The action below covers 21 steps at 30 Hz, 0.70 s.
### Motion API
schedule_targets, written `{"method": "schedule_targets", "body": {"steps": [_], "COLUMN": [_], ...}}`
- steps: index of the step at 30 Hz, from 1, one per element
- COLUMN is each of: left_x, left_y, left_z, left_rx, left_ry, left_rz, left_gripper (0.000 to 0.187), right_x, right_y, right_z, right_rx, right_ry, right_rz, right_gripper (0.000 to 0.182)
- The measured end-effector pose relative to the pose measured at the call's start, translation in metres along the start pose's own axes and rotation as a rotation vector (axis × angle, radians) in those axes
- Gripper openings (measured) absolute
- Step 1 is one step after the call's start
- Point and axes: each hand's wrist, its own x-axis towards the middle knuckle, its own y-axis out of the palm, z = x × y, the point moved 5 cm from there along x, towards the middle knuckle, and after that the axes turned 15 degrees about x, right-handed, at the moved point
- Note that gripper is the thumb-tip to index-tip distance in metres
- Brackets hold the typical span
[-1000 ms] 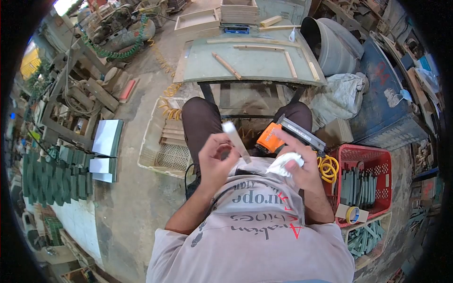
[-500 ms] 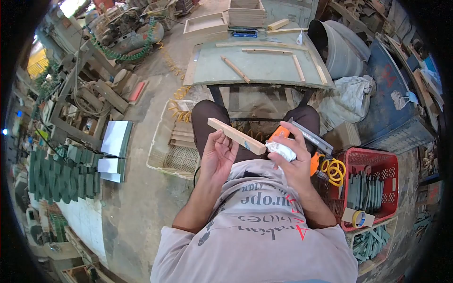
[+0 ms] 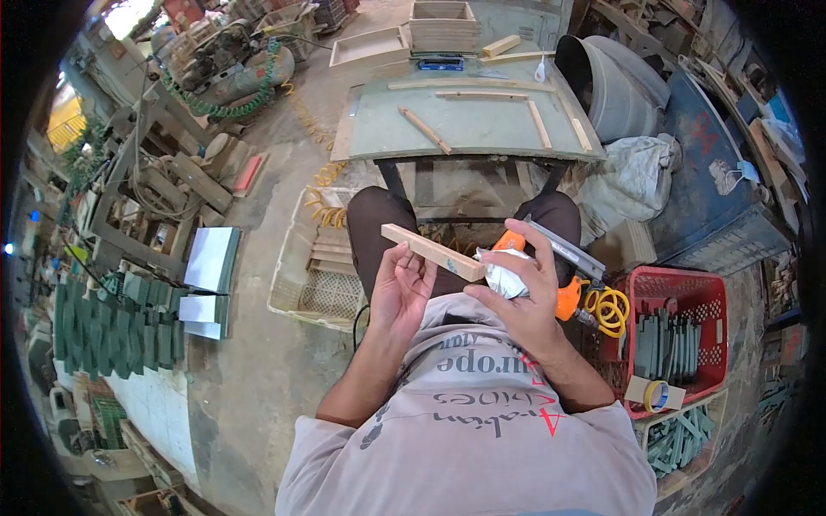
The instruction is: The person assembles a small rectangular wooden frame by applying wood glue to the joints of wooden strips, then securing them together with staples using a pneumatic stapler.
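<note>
My left hand (image 3: pixel 404 288) grips a short pale wooden strip (image 3: pixel 434 251) between thumb and fingers. The strip tilts down to the right, and bluish marks show on its side near the right end. Close to that end, my right hand (image 3: pixel 525 297) is closed on a crumpled white cloth (image 3: pixel 503 273); whether it is cloth or paper is hard to tell. An orange and grey nail gun (image 3: pixel 568 301) lies over my right thigh, partly hidden behind my right hand. A coiled yellow air hose (image 3: pixel 611 314) hangs by it.
Ahead stands a table (image 3: pixel 482 125) bearing several wooden strips. A cream crate (image 3: pixel 292 284) holding wood pieces is on the left. On the right are a red basket (image 3: pixel 637 284) of dark strips and a tape roll (image 3: pixel 656 396). Green stacked pieces (image 3: pixel 112 327) stand far left.
My right hand and the white cloth have shifted slightly left, with the thumb now nearer the strip's end. The strip stays nearly in place, and the view has tilted a little.
</note>
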Motion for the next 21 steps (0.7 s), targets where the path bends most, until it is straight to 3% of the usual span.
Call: {"method": "schedule_targets", "body": {"steps": [4,6,8,10,14,18,21], "left_x": [-0.011,-0.013,-0.015,-0.019,-0.024,-0.014,0.002], "left_y": [0.011,0.01,0.006,0.012,0.018,0.009,-0.006], "left_z": [-0.013,-0.023,-0.024,-0.027,-0.027,-0.023,-0.025], "left_rx": [0.081,0.019,0.084,0.136,0.192,0.197,0.23], "left_ry": [0.165,0.36,0.375,0.446,0.44,0.389,0.351], "left_rz": [-0.107,0.119,0.035,0.243,0.116,0.287,0.374], "left_gripper": [0.015,0.023,0.028,0.032,0.032,0.041,0.052], "right_x": [-0.002,-0.005,-0.006,-0.009,-0.008,0.002,0.015], "right_y": [-0.005,-0.005,-0.003,-0.002,-0.004,-0.011,-0.016], "right_z": [-0.008,-0.013,-0.016,-0.021,-0.024,-0.013,0.004], "right_rx": [0.005,0.067,0.107,0.16,0.227,0.202,0.117], "right_ry": [0.116,0.184,0.252,0.31,0.36,0.317,0.172], "right_rz": [-0.083,-0.104,-0.097,-0.123,-0.128,-0.072,-0.007], "right_gripper": [0.043,0.044,0.037,0.034,0.027,0.026,0.027]}}
